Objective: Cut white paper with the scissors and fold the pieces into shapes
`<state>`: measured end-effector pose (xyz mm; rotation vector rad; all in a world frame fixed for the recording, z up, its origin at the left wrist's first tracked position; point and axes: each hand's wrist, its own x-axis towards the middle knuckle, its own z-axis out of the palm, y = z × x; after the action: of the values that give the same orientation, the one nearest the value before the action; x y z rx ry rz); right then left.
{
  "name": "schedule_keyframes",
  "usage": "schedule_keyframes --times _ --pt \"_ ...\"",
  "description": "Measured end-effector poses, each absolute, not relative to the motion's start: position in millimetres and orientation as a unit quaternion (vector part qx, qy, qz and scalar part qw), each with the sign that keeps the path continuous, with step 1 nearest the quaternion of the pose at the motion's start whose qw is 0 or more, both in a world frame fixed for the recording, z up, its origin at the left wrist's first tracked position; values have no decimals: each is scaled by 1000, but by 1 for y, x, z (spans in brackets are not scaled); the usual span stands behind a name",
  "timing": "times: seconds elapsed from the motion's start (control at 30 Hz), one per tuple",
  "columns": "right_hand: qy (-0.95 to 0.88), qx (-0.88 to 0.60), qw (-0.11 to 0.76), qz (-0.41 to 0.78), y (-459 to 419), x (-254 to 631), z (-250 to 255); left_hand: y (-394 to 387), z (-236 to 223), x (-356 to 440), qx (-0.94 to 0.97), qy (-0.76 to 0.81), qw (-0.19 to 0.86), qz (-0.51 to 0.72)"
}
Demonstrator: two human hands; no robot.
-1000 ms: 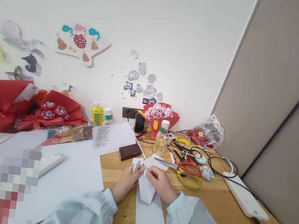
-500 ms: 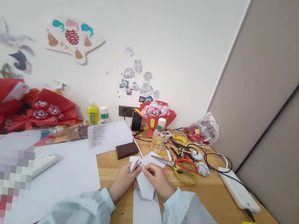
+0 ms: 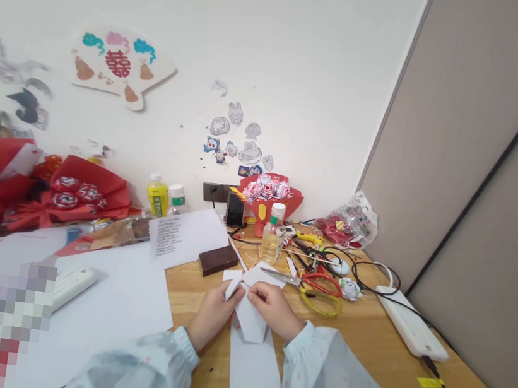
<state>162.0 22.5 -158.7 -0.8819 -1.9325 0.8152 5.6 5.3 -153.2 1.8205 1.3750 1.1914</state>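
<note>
Between my two hands is a piece of white paper (image 3: 250, 321), partly folded, its lower end hanging toward me. My left hand (image 3: 216, 308) pinches it at the upper left, where a flap stands up beside the thumb. On its right, my right hand (image 3: 272, 309) grips the upper edge between thumb and fingertips. The exact fold under the fingers is hidden. Below lies a flat white paper strip (image 3: 255, 375) on the wooden table. Just beyond my right hand, scissors with red and yellow handles (image 3: 323, 286) rest with their blades over another white sheet (image 3: 255, 272).
A dark brown block (image 3: 218, 260) and a bottle of yellowish liquid (image 3: 272, 240) stand behind my hands. Large white sheets (image 3: 114, 308) cover the left side. At right are a paper rose (image 3: 350, 289), cables and a white power strip (image 3: 411, 322). Red bouquets (image 3: 269, 192) line the wall.
The whole view has shifted slightly, so things sit a little further left. Both hands keep their hold on the folded paper, with barely any finger movement.
</note>
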Motion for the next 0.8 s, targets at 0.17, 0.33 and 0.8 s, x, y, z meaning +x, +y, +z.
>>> schedule_keyframes --times 0.17,0.33,0.8 --pt "-750 -364 442 330 26 159 -166 7 -154 2 732 468 243 432" --pt "-720 -357 453 385 29 158 -172 10 -155 2 713 484 260 435" --pt "-720 -367 446 385 30 162 -171 12 -163 5 602 481 458 443"
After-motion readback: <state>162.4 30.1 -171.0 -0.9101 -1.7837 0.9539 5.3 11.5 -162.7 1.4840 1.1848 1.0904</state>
